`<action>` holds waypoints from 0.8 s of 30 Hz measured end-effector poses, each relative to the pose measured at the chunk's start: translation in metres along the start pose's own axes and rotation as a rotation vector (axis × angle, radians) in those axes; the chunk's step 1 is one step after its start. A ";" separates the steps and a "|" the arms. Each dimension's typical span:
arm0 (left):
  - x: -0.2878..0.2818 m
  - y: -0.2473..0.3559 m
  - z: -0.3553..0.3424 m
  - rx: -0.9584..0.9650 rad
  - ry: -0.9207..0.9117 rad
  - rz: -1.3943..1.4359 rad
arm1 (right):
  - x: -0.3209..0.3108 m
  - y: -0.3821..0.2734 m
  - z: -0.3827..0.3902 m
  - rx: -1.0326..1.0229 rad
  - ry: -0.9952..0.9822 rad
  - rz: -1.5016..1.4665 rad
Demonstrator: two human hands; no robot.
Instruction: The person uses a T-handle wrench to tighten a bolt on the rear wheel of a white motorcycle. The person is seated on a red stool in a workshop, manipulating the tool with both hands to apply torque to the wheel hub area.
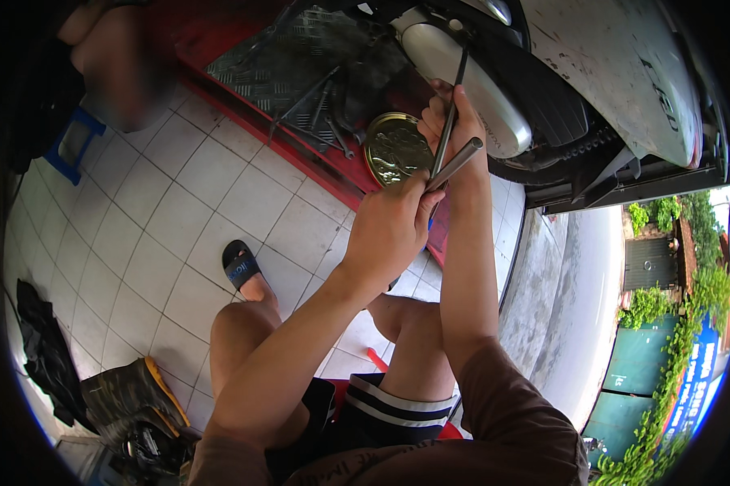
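Observation:
My left hand (391, 217) is closed around the crossbar of a long metal T-handle wrench (463, 157), and one end of the bar sticks out past the thumb. Part of the handle is hidden inside the fist. Farther up, my right hand (462, 121) is closed around the thin shaft. The shaft slants up to the silver side cover (462, 85) of a motorcycle (616, 57), ending near a round fitting at its top. Whether the tip is seated there, I cannot tell. Just left of my right hand, a round golden pan (397, 148) holds dark, shiny liquid.
Several wrenches (326, 109) lie on the dark tread plate of a red platform (300, 162). Another person (118, 69) is at the upper left, by a blue stool (77, 146). Boots (134, 397) and black cloth (51, 348) lie lower left. A road (563, 300) runs at right.

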State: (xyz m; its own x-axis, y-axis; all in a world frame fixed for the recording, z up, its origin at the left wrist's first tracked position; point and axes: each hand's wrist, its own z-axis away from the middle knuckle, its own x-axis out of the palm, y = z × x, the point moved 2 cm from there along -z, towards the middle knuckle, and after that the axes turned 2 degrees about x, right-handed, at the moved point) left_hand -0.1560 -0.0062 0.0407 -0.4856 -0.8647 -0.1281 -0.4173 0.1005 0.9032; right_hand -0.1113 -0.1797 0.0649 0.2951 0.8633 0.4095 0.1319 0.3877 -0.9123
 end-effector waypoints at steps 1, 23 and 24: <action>0.001 0.001 -0.002 -0.008 -0.003 0.010 | -0.001 -0.002 0.000 0.001 -0.003 0.003; -0.054 -0.010 -0.047 0.145 0.177 -0.075 | 0.031 -0.001 0.025 0.060 -0.139 -0.041; -0.053 -0.009 -0.047 0.112 0.174 -0.044 | 0.033 0.001 0.027 0.066 -0.154 -0.030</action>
State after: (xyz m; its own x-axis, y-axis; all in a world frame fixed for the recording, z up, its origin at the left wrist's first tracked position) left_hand -0.0899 0.0160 0.0583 -0.3296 -0.9403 -0.0847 -0.5226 0.1070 0.8458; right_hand -0.1276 -0.1425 0.0777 0.1425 0.8885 0.4362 0.0749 0.4297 -0.8998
